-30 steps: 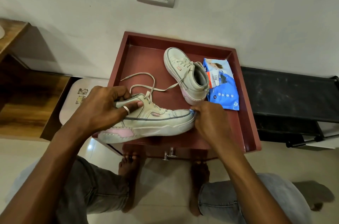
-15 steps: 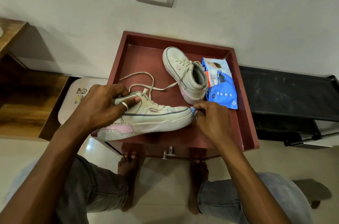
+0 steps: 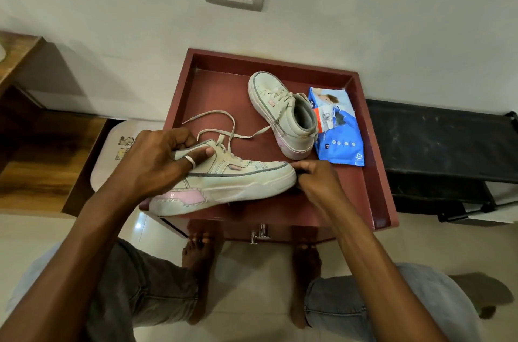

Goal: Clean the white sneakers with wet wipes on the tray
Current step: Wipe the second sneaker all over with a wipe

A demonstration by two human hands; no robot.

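Left grip [image 3: 157, 167] clasps the sneaker [image 3: 238, 181]; right grip [image 3: 316, 179] curls fingers at its toe.

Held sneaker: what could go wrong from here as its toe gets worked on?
1. The held sneaker has its heel past the tray's front-left corner; if the left hand loosens, it could drop to the floor.
2. Its loose lace trails toward the second sneaker; it may snag or drag.

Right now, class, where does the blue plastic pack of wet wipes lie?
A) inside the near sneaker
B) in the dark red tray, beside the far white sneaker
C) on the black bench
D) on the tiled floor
B: the blue pack lies flat in the dark red tray, by the far white sneaker, at its heel.
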